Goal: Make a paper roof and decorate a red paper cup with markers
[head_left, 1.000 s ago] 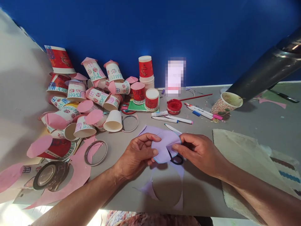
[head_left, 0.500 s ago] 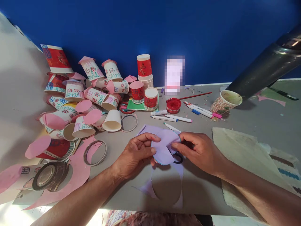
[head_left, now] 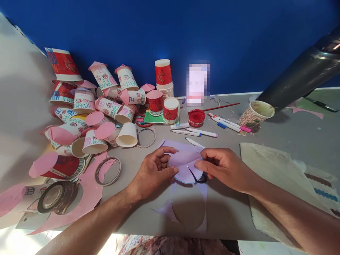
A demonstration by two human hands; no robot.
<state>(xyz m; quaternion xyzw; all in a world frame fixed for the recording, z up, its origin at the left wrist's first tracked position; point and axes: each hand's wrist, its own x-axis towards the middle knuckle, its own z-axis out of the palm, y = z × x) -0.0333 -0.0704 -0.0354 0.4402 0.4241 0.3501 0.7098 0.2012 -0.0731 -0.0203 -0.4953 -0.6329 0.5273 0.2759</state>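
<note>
A purple paper circle (head_left: 183, 171) with a blue-green outline is held between my two hands, with a slit running from near its middle to its lower edge. My left hand (head_left: 156, 171) pinches the left edge between thumb and fingers. At the right edge, my right hand (head_left: 220, 166) has it in a thumb-and-finger pinch. A dark scissor handle (head_left: 203, 178) shows just below the circle; the rest of the scissors is hidden. Under them lies a purple paper offcut (head_left: 164, 209) with a round hole.
Decorated paper cups (head_left: 95, 140) with pink paper tops crowd the left side. Tape rolls (head_left: 120, 170) and a pink offcut (head_left: 92, 187) lie nearby. Markers (head_left: 202, 132), an open red pot (head_left: 196, 118) and a patterned cup (head_left: 256, 113) stand behind; a cloth (head_left: 276, 184) lies right.
The circle was bent with its edges near the slit overlapping; now it lies flatter and the slit gapes open. My hands have moved slightly apart.
</note>
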